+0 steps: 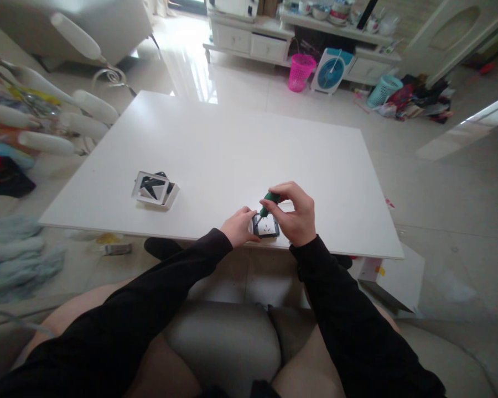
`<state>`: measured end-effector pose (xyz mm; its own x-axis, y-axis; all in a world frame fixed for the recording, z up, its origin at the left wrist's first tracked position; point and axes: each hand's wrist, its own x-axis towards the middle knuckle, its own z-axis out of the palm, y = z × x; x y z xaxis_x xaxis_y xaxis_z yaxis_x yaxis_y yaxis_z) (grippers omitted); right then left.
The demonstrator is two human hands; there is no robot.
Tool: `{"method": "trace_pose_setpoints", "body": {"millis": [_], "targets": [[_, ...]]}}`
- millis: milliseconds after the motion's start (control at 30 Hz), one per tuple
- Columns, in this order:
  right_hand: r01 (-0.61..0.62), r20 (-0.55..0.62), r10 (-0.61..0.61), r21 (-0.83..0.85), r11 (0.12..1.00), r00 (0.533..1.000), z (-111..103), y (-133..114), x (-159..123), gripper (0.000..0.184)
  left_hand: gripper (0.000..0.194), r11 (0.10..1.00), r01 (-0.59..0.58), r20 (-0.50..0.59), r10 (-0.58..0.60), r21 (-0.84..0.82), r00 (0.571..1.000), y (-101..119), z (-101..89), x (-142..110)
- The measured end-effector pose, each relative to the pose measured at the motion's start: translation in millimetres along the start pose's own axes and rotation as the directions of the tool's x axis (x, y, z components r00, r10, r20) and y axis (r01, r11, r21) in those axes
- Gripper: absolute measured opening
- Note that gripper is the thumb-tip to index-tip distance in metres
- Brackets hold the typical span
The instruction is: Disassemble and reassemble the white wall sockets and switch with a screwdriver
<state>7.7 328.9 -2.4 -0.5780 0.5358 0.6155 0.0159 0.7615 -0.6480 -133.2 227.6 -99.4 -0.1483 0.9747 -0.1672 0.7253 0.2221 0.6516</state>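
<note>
The socket [266,226] had a white face with dark slots and a dark surround. It lay right of centre, just beside the near edge of the counter [232,143]. The left hand [238,227] gripped its left side between thumb and fingers; the right hand [296,214] held a green-handled screwdriver [268,203], tilted, shaft directed down at the socket's left part. White and black parts [155,189] lay well apart to the left. Counter surface stretched from the socket to the far edge.

Arms [157,276] stretched forward, left grip [237,226] curved low, right grip [296,215] pinched, slightly higher
</note>
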Motion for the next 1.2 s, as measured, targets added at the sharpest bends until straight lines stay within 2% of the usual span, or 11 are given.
{"method": "trace_pose_setpoints", "body": {"millis": [133,200,267,367,433,600,767,967,1100,1200], "targets": [[-0.06,-0.093,0.054,-0.062,0.996,0.994,1,-1,-1,0.022,0.072,1.0,0.005,-0.001,-0.004,0.021,1.0,1,0.1,0],[-0.06,-0.066,0.058,-0.032,0.998,0.996,2,-2,-2,0.017,0.071,1.0,0.006,-0.006,-0.006,0.029,1.0,1,0.0,0],[-0.048,0.012,0.048,0.038,0.998,0.999,1,-3,-3,0.011,0.069,1.0,0.005,-0.011,-0.005,0.029,1.0,2,-0.1,-1],[-0.048,0.11,0.035,0.113,0.993,0.993,0,-3,-3,0.022,0.068,1.0,0.007,-0.01,-0.006,0.017,1.0,3,-1.0,-2],[-0.042,0.115,0.032,0.089,0.995,0.993,1,-2,-4,0.02,0.07,1.0,0.003,-0.007,-0.003,0.008,1.0,4,-2.0,-2],[-0.049,0.014,0.049,0.005,0.999,0.999,2,-1,-4,0.018,0.078,1.0,-0.012,-0.008,0.012,-0.006,1.0,6,-2.9,-2],[-0.067,0.115,0.049,0.156,0.986,0.992,1,-2,-5,0.02,0.075,1.0,-0.007,-0.02,0.007,-0.012,1.0,4,-1.4,-1],[-0.083,-0.041,0.084,0.026,0.996,0.996,8,2,-9,0.027,0.078,1.0,-0.012,-0.01,0.012,0.012,1.0,3,-1.2,-1],[-0.113,-0.082,0.119,0.076,0.991,0.99,11,6,-12,0.025,0.072,0.999,0.002,0.003,-0.002,0.05,1.0,4,-1.9,-1],[-0.186,-0.198,0.207,0.119,0.975,0.958,2,13,-8,0.029,0.072,0.998,0.002,0.011,-0.003,0.067,1.0,5,-1.3,-2]]}}
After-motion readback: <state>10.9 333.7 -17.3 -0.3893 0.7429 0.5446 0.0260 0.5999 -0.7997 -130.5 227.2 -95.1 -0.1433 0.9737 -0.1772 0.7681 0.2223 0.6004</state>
